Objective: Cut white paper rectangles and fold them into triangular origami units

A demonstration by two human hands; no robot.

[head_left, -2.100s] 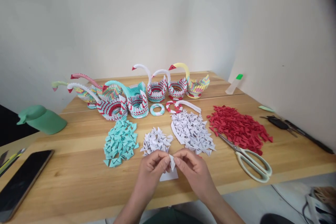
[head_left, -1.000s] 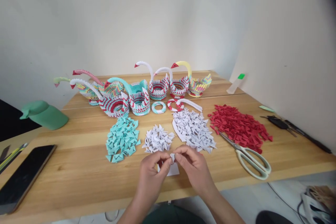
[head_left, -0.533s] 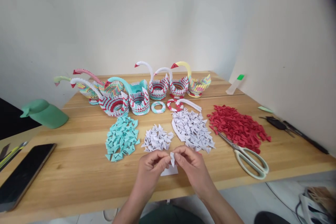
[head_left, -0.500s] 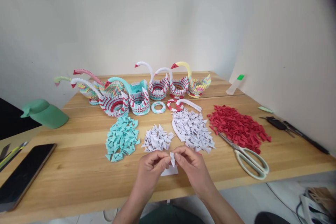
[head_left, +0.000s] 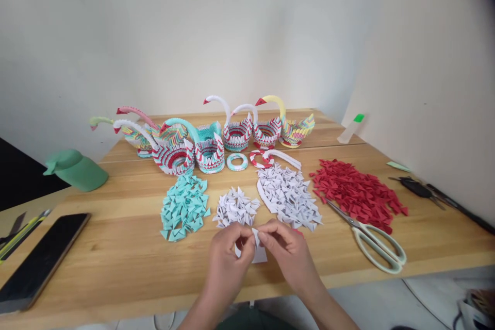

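Observation:
Near the table's front edge, my left hand (head_left: 231, 255) and my right hand (head_left: 290, 250) meet, thumbs and forefingers pinched on a small folded white paper piece (head_left: 256, 237). Fingertips cover much of it. Flat white paper (head_left: 260, 254) lies on the table just below and behind the fingers. Beyond my hands sits a small heap of folded white paper triangles (head_left: 236, 207), with a larger white heap (head_left: 289, 196) to its right. A turquoise heap (head_left: 184, 207) lies to the left, and a red heap (head_left: 358, 191) to the right.
Several folded-paper swans (head_left: 209, 152) stand at the back, with a turquoise-and-white paper ring (head_left: 237, 161) in front. Scissors (head_left: 377, 242) lie open at right, keys (head_left: 415, 185) beyond. On the left are a phone (head_left: 44, 260) and a green jug-like object (head_left: 77, 170).
The view has shifted slightly, so the table appears a little further right and lower. Both hands still pinch the white piece, which now shows less between the fingertips.

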